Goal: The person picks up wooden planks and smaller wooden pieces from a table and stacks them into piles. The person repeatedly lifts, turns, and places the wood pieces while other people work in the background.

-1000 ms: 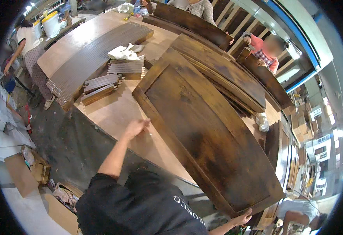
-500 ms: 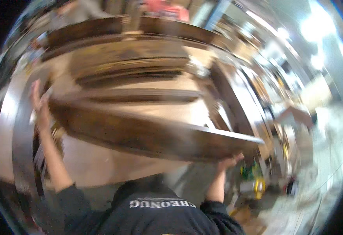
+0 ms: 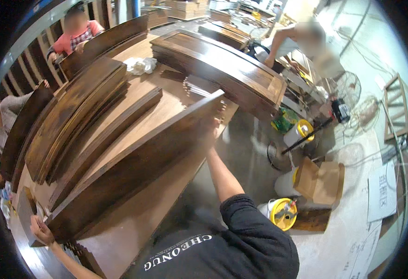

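Observation:
A long dark-brown wooden board (image 3: 134, 160) stands on its edge between my two hands, slanting from lower left to upper right. My left hand (image 3: 42, 231) grips its near-left end, the fingers bent round the end. At the other end my right hand (image 3: 212, 132) holds the board's far-right end, slightly blurred, its fingers partly hidden. Just beyond the board lie a narrow dark strip (image 3: 108, 130) and a stack of brown boards (image 3: 76, 114). Notched pieces (image 3: 197, 90) show behind the right end.
Under the boards is a light-brown tabletop (image 3: 125, 221). A framed panel stack (image 3: 222, 60) stands at the back, near crumpled white paper (image 3: 140, 65). Co-workers are at the far left and back right. Yellow-rimmed buckets (image 3: 283, 214), a cardboard box (image 3: 320, 181) and a fan (image 3: 346, 86) stand right.
The view has swung to the right and sharpened. The board, formerly nearly level across the view, now slants up to the right. Both hands still hold its ends.

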Demonstrator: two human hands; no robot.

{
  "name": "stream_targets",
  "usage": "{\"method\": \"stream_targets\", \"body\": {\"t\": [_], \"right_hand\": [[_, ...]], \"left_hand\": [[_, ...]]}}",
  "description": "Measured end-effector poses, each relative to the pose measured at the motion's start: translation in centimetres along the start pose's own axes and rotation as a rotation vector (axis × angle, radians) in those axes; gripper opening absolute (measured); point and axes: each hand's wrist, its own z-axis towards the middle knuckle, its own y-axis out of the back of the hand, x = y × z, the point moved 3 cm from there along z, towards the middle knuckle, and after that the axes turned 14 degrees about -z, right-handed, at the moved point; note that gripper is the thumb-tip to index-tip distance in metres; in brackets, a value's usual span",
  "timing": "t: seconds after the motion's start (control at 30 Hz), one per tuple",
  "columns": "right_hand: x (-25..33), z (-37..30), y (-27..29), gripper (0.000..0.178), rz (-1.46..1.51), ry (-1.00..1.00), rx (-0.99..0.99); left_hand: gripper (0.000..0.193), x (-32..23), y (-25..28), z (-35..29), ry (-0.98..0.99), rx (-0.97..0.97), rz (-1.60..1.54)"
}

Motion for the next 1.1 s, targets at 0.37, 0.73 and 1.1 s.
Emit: {"method": "stream_targets", "body": {"t": [0.37,0.73,1.1], "right_hand": [[-2.5,4.4,1.3,0.060,0.417,-0.274,0.195],[19.7,-1.9,5.3,0.027,-0.040,0.563,-0.334],[42.8,-35.7,-15.0,0.052,-0.834,1.420,1.218]], "left_hand": [[0.022,2.9,-1.2,-2.8,-0.234,-0.292,0.099],[0.026,-12.5,-2.6,0.0,-0.195,-0.352,0.230],[0.070,-1.9,6.9,-8.3,0.355,-0.586,-0.620]]}}
